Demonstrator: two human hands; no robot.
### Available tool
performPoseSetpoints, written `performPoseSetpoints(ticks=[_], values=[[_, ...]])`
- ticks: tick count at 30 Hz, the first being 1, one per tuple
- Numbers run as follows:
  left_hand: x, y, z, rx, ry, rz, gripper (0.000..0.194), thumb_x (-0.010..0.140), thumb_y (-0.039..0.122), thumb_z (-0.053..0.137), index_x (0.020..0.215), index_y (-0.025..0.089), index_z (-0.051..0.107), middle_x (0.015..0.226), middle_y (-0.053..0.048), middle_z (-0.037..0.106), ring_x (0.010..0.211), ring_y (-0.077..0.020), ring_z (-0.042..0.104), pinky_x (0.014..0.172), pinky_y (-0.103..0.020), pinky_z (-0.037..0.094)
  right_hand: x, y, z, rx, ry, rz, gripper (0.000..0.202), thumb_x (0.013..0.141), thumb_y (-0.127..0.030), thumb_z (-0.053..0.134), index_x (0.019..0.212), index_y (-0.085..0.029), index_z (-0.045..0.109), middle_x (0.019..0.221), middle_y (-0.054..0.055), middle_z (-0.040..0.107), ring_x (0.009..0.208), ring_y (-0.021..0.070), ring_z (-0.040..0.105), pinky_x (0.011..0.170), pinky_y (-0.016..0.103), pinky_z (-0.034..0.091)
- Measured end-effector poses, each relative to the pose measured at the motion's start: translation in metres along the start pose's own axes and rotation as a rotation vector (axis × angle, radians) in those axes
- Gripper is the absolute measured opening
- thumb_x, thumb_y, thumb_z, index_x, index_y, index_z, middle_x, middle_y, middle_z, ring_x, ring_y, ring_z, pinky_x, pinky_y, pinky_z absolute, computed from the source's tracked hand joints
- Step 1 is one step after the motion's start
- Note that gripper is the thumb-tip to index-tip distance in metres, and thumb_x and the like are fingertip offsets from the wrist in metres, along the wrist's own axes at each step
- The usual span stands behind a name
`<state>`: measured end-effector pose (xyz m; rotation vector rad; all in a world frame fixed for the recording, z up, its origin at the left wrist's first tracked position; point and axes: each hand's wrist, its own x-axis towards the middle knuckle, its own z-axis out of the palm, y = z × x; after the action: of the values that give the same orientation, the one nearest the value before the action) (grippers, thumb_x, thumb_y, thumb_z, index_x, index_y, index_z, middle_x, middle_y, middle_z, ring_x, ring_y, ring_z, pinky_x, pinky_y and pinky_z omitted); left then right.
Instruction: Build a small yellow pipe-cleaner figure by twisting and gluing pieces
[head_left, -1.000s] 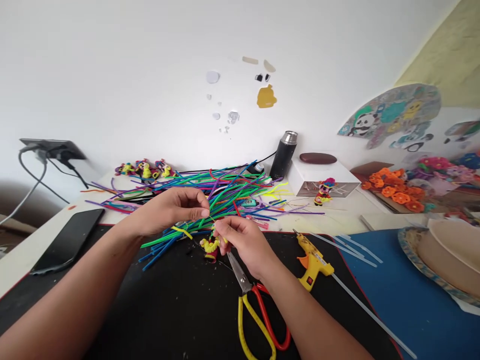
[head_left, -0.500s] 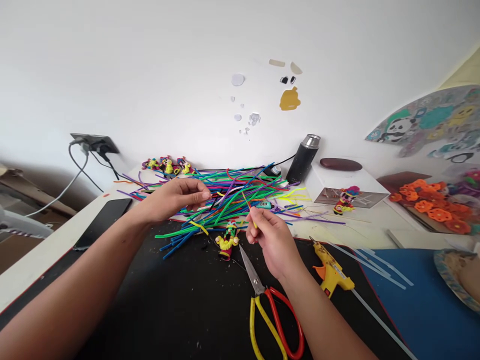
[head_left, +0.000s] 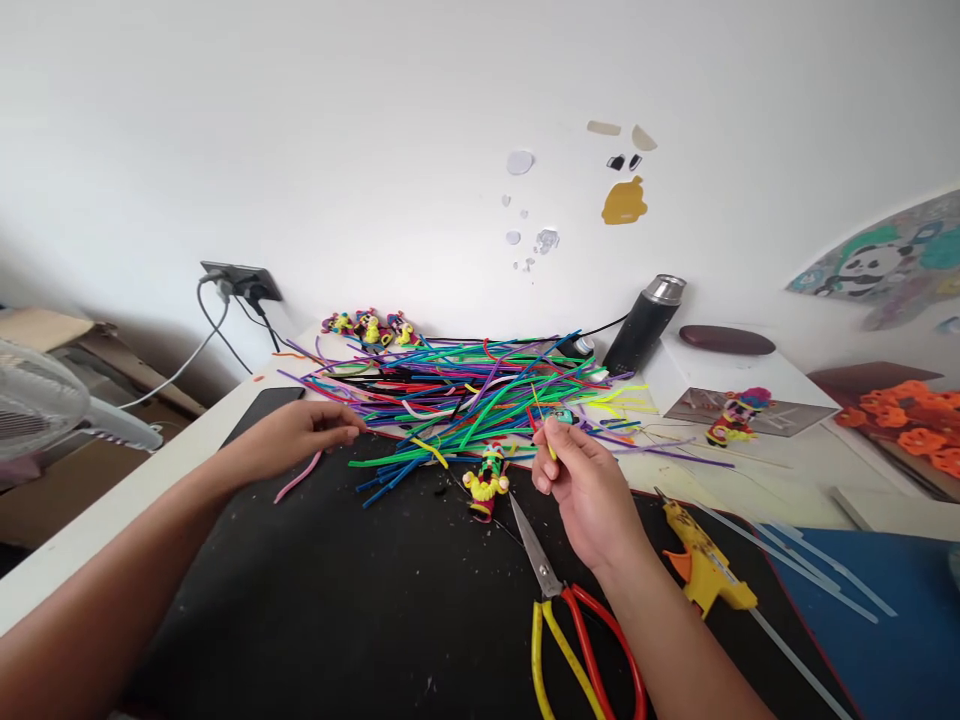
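My left hand hovers over the black mat's left side, fingers apart and nothing between them, beside a short pink stem. My right hand pinches a small yellow and red piece with a thin tip pointing up. Between the hands, a little yellow, green and magenta figure lies on the mat. Scissors with yellow and red handles lie right of it, their tip near the figure. Behind is a heap of coloured fuzzy stems.
A yellow glue gun lies at the right near clear glue sticks. Toward the wall stand a black flask and a white box with another figure. A phone and a fan are at the left.
My left hand has moved left, away from the heap, and its fingers have spread. The pink stem now shows below it. The whole view has shifted, with things appearing further right.
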<state>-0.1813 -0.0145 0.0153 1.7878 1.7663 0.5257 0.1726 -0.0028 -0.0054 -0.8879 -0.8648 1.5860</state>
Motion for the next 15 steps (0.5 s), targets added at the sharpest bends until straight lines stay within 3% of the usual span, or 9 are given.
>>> performPoseSetpoints(ticks=[2, 6, 10, 15], values=[[0.002, -0.01, 0.011, 0.048, -0.026, 0.01, 0.036, 0.085, 0.054, 0.066, 0.103, 0.026, 0.083, 0.092, -0.002, 0.082, 0.084, -0.0259, 0.071, 0.076, -0.029, 0.051, -0.001, 0.001, 0.001, -0.032, -0.002, 0.001, 0.042, 0.074, -0.055, 0.09, 0.074, -0.017, 0.071, 0.057, -0.004, 0.049, 0.052, 0.01, 0.045, 0.052, 0.025, 0.035], [0.018, -0.021, 0.034, 0.365, -0.026, 0.174, 0.043, 0.096, 0.042, 0.045, 0.121, 0.032, 0.079, 0.12, -0.001, 0.082, 0.107, -0.0265, 0.075, 0.092, -0.031, 0.054, -0.001, 0.003, 0.002, -0.078, 0.002, 0.01, 0.044, 0.074, -0.058, 0.089, 0.074, -0.017, 0.072, 0.056, -0.004, 0.05, 0.051, 0.0097, 0.045, 0.052, 0.025, 0.033], [0.035, -0.022, 0.045, 0.458, 0.005, 0.184, 0.044, 0.097, 0.038, 0.042, 0.12, 0.026, 0.078, 0.121, -0.007, 0.081, 0.111, -0.0304, 0.074, 0.095, -0.036, 0.055, 0.0, 0.004, 0.001, -0.087, 0.013, 0.006, 0.044, 0.073, -0.058, 0.09, 0.075, -0.017, 0.072, 0.056, -0.004, 0.05, 0.052, 0.0099, 0.046, 0.052, 0.025, 0.033], [0.046, -0.021, 0.046, 0.563, 0.058, 0.181, 0.042, 0.098, 0.033, 0.042, 0.123, 0.023, 0.074, 0.113, -0.011, 0.081, 0.098, -0.034, 0.076, 0.083, -0.039, 0.056, -0.001, 0.005, 0.002, -0.098, -0.015, 0.009, 0.044, 0.077, -0.059, 0.087, 0.074, -0.017, 0.071, 0.056, -0.004, 0.05, 0.051, 0.0107, 0.046, 0.053, 0.026, 0.033]])
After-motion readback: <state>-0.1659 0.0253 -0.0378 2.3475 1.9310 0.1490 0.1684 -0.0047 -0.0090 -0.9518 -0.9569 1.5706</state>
